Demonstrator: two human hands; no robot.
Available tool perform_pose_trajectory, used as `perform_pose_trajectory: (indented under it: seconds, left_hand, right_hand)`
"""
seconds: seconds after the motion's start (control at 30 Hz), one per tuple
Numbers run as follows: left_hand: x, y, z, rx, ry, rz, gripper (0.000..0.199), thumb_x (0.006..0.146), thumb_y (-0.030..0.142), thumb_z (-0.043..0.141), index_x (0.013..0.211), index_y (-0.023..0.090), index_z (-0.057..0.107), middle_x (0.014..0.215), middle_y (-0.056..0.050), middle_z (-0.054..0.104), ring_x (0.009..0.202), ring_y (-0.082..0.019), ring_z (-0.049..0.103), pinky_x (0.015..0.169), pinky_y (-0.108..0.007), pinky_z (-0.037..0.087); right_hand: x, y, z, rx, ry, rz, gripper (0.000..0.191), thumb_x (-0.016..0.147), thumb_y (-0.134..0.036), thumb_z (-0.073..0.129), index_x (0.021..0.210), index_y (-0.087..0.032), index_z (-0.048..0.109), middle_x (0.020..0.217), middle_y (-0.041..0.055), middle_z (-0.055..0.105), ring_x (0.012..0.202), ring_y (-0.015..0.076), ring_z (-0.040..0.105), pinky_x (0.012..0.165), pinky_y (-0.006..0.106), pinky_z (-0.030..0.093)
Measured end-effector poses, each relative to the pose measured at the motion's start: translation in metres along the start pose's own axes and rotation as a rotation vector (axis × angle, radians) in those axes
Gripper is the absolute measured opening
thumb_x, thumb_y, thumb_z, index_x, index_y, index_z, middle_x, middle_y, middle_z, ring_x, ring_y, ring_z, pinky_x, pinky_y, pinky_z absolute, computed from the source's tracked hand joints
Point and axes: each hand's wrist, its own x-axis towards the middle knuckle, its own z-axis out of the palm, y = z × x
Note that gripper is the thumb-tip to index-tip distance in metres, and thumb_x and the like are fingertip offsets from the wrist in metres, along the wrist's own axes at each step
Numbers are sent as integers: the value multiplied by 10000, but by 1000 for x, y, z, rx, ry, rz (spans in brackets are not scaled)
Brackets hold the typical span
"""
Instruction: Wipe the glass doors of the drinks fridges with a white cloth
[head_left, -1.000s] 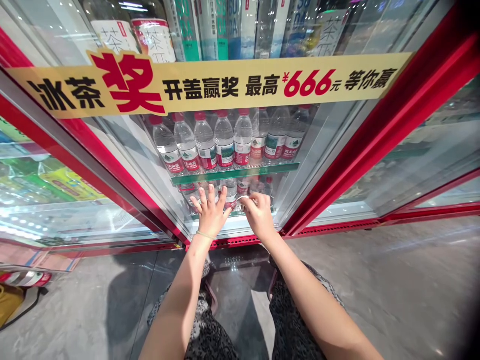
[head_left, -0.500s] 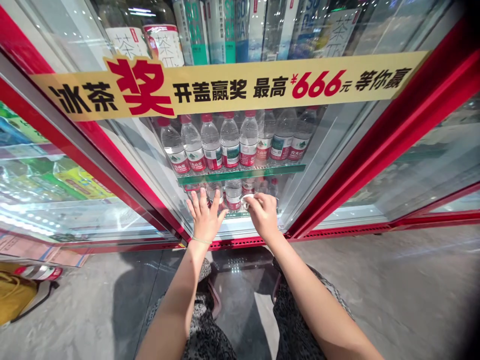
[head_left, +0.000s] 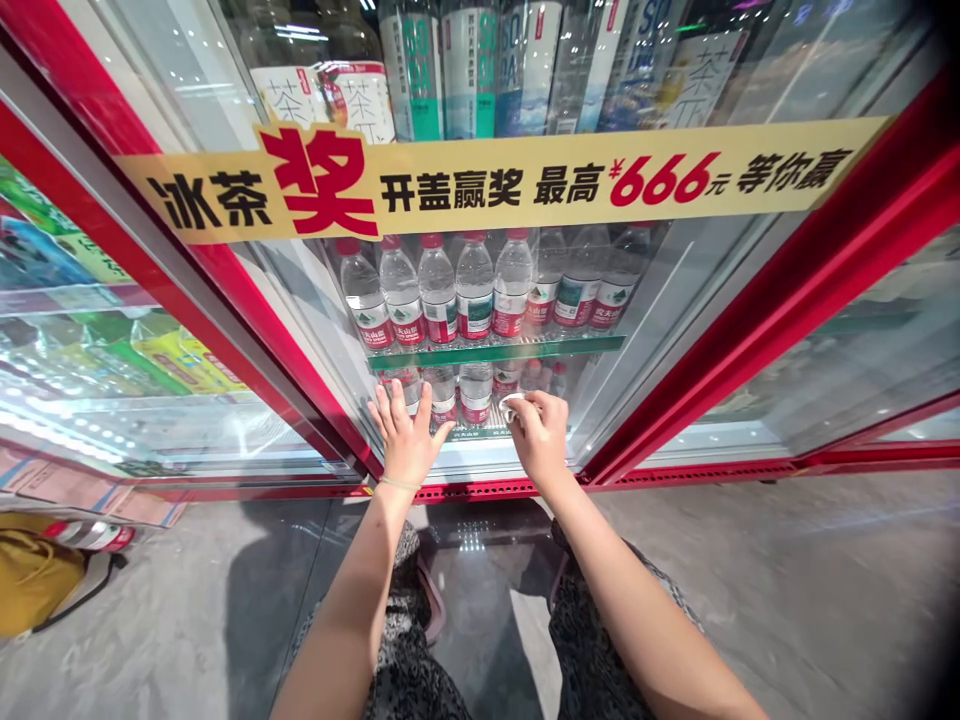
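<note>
With its fingers spread, my left hand (head_left: 406,440) is at the lower part of the glass door; whether the whole palm touches the pane I cannot tell. My right hand (head_left: 541,435) is closed on a small white wad (head_left: 513,406), like a tissue or thin cloth, held up at the glass. Most of the wad is hidden by the fingers. Behind the pane, water bottles (head_left: 475,290) with red caps stand in a row on a green-edged shelf (head_left: 495,353). More bottles (head_left: 475,392) sit on the level below, partly covered by my hands.
A yellow banner strip (head_left: 570,178) crosses the door. Red frames (head_left: 757,270) border it, with more cooler doors on both sides. At the left on the grey floor (head_left: 825,590) lie a mustard-yellow bag (head_left: 34,575) and a bottle (head_left: 90,535).
The view has shifted, so the door and bottles appear further right. My right hand has moved slightly right in the picture with the white wad. My left hand stays spread at the glass.
</note>
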Motion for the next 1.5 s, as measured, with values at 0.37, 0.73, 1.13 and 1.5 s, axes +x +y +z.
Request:
perform_pose_trajectory:
  seconds: [0.37,0.73,1.13,1.5]
  left_hand:
    - [1,-5,-1,2,-77,0,862,821,453,791,1559,208,417,1687,-256,134,1552,-485,-21,1191,-769,126]
    - [1,-6,-1,28,-70,29,852,836,448,777,1565,209,406,1686,-256,139,1551,-484,-14,1192,-765,130]
    - [0,-7,-1,19,-90,17,862,829,445,784,1570,232,397,1687,-245,151,1556,-480,20,1199,-755,123]
    - [0,-8,-1,21,-92,29,823,845,442,767,1560,235,417,1684,-245,174,1558,-481,26,1198,-755,126]
  right_hand:
    - [4,-5,1,36,20,3,210,926,-162,614,1113,-252,650,1072,80,641,1007,230,564,888,415,502]
    - [8,-18,7,116,57,26,236,917,-185,646,1135,-269,678,1054,74,597,994,227,549,862,388,496]
    - [0,-30,19,127,-121,-117,285,908,-139,631,1168,-246,676,1051,86,632,971,229,537,857,377,502]
    - [5,-24,14,90,-70,-45,262,895,-153,626,1143,-233,649,1054,91,605,978,237,532,862,383,484]
